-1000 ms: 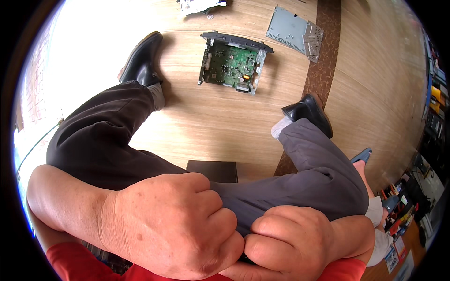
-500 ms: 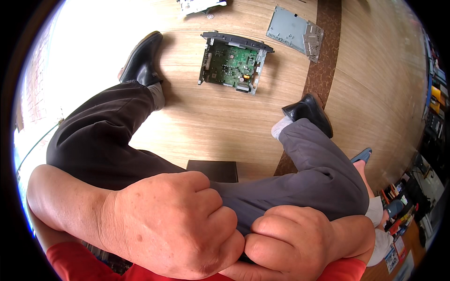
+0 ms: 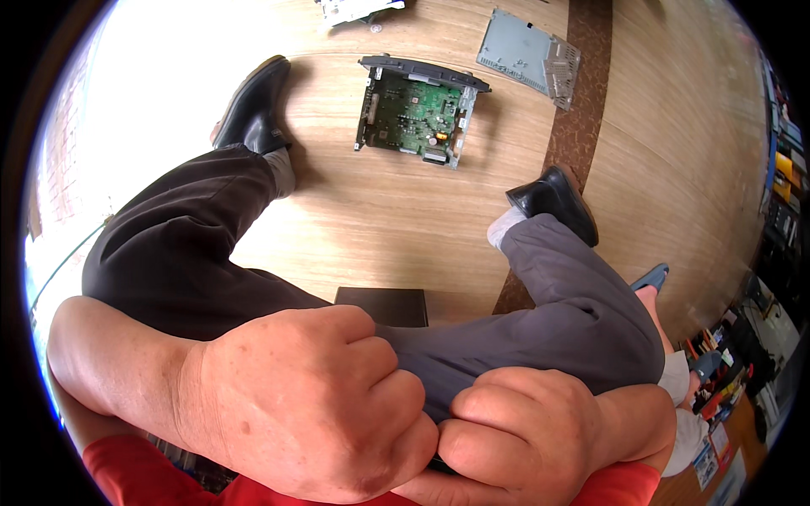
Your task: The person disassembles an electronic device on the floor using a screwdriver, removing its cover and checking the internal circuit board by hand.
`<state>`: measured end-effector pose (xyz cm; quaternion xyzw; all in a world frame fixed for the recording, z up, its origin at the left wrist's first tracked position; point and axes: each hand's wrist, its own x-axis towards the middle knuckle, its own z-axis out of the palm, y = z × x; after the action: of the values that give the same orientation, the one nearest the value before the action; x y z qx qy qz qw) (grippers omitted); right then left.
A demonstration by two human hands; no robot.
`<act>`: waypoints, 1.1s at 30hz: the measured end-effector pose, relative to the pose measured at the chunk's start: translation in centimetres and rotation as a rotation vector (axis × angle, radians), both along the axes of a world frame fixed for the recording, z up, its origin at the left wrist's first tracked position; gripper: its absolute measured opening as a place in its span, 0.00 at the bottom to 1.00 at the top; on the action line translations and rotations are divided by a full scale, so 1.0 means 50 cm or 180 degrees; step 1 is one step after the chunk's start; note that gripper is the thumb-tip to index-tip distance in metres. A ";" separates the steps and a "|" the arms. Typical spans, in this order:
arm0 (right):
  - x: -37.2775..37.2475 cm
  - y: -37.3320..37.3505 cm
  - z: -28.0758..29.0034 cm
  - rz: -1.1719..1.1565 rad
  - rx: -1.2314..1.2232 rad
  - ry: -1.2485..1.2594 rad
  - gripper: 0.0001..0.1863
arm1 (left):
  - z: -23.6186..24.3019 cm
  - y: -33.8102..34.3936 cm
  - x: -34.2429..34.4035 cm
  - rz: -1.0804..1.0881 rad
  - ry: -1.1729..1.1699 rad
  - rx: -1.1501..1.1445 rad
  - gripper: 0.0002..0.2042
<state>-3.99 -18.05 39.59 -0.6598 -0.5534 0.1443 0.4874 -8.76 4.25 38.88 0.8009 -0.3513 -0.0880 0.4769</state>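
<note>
My left hand (image 3: 312,405) is curled into a fist close to the camera, knuckles up. Beside it my right hand (image 3: 523,434) is closed too, its bent fingers against the left hand's edge. A small dark bit shows in the gap between them; what the fingers hold is hidden. On the floor beyond my legs lies an opened electronic unit with a green circuit board (image 3: 418,114), a metal frame and a dark front panel (image 3: 426,72). To its right is a grey metal cover plate (image 3: 523,55) with a perforated end.
A flat black box (image 3: 384,306) lies between my thighs. A white and metal part (image 3: 359,10) sits at the far edge. My black shoes (image 3: 553,202) flank the unit. Another person's leg with a slipper (image 3: 651,278) and cluttered shelves (image 3: 785,202) are at the right.
Almost nothing differs. Both hands stay closed together, with only a tiny shift of the whole view.
</note>
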 end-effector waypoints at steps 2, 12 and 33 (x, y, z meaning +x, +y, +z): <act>0.002 0.002 0.005 0.0022 0.0001 0.0003 0.05 | 0.006 -0.001 0.010 -0.0105 0.0017 0.0059 0.10; 0.014 0.012 0.028 -0.0112 -0.0737 0.0820 0.22 | 0.005 0.000 0.012 -0.0144 0.0020 0.0003 0.11; 0.015 0.014 0.035 -0.0111 -0.0723 0.0851 0.22 | 0.003 0.000 0.010 -0.0138 0.0005 0.0027 0.10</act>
<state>-3.24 -17.34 41.33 -0.6951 -0.4523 0.2839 0.4813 -8.25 4.26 39.01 0.7950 -0.3678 -0.1004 0.4719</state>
